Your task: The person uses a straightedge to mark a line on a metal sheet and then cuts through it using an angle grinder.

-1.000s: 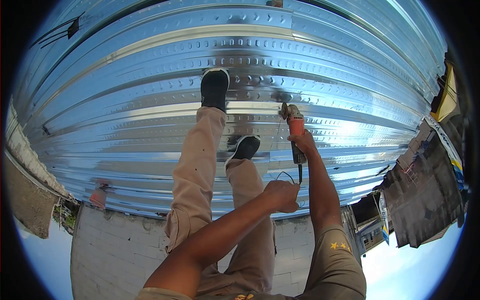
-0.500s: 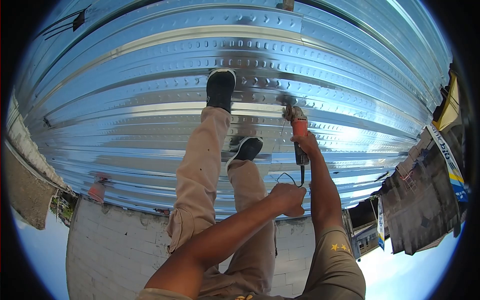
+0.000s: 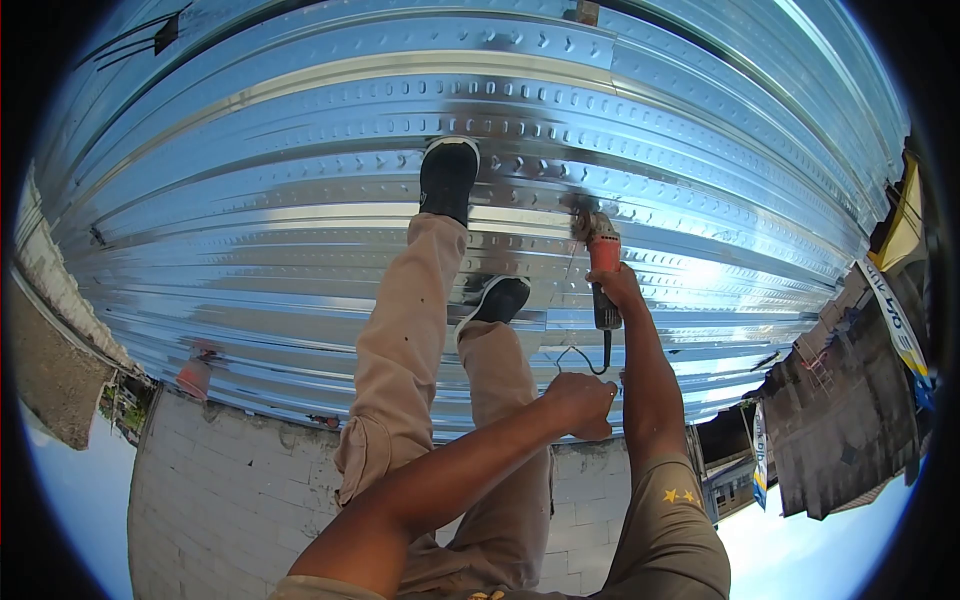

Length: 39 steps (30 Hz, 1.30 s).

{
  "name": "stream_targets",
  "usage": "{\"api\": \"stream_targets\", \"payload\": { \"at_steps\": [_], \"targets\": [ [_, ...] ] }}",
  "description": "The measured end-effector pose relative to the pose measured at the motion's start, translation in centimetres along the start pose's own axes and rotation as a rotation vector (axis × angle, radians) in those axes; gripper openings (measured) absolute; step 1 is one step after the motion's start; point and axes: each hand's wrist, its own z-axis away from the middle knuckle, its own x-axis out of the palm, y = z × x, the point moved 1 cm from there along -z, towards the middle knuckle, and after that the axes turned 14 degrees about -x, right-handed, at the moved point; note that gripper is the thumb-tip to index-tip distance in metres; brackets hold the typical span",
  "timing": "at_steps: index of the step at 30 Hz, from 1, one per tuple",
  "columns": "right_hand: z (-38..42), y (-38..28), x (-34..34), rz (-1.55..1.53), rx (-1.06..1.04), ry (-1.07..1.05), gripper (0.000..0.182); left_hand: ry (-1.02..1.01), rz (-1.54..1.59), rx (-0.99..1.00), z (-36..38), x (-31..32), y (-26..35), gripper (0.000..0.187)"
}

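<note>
My right hand (image 3: 622, 290) is wrapped round the body of a red and black angle grinder (image 3: 605, 256). The grinder's disc end meets a ridge of the shiny corrugated metal decking (image 3: 330, 225), where a dark smudge shows. From the grinder's rear hangs a black power cord (image 3: 607, 350), looping left and back to my closed left hand (image 3: 580, 405). Most of the left fingers are turned away from view. My two feet in dark shoes (image 3: 450, 180) stand on the decking, left of the grinder.
A reddish bucket (image 3: 197, 375) is at the decking's left near edge, beside a grey block wall (image 3: 230, 480). On the right are a banner (image 3: 893, 305) and a dark roof (image 3: 845, 420). A small block (image 3: 587, 12) lies at the far side.
The view has shifted slightly, so everything sits a little further right. The grinder stays at the same ridge, and both hands keep their hold.
</note>
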Motion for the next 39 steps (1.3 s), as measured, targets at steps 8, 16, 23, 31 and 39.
{"api": "stream_targets", "payload": {
  "at_steps": [8, 16, 23, 31, 39],
  "targets": [
    [-1.0, 0.8, 0.1, 0.052, -0.006, 0.016, 0.041, 0.006, -0.001, 0.000, -0.2, 0.3, 0.1, 0.047],
    [-0.4, 0.5, -0.1, 0.047, -0.034, 0.001, 0.045, -0.001, 0.030, 0.008, -0.3, 0.5, 0.6, 0.046],
    [-0.7, 0.6, -0.2, 0.105, -0.041, 0.024, 0.044, 0.014, 0.060, 0.035, -0.5, 0.7, 1.0, 0.047],
    [-1.3, 0.9, -0.1, 0.083, -0.041, 0.036, 0.042, 0.037, 0.066, 0.041, -0.4, 0.7, 0.8, 0.048],
    [-1.0, 0.2, -0.1, 0.097, -0.022, 0.035, 0.041, 0.043, 0.066, 0.050, -0.5, 0.8, 0.8, 0.050]
  ]
}}
